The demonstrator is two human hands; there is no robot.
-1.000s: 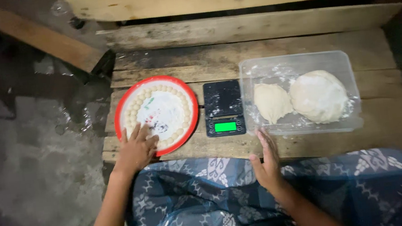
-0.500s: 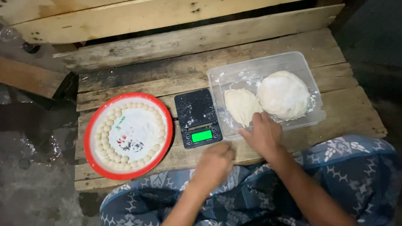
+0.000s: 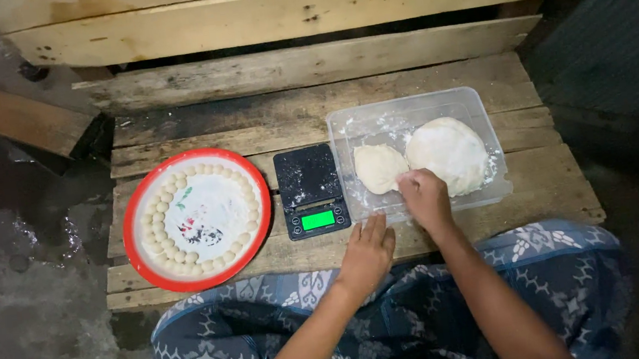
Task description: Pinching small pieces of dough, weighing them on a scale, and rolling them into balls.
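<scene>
Wooden bench [image 3: 404, 83], right hand [image 3: 424, 198] — perhaps pinching — dough [image 3: 379, 167]

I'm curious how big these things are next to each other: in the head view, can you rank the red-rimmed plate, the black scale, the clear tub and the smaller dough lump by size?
1. Clear tub and red-rimmed plate: they look about alike, too close to rank.
2. Black scale.
3. Smaller dough lump.

Dim scene, lit from above near the camera: the wooden platform [image 3: 313, 117] and pale dough [image 3: 447, 154] catch light, the scale's green display [image 3: 317, 220] glows, corners fall into dark vignette, slightly soft, edges bent
</scene>
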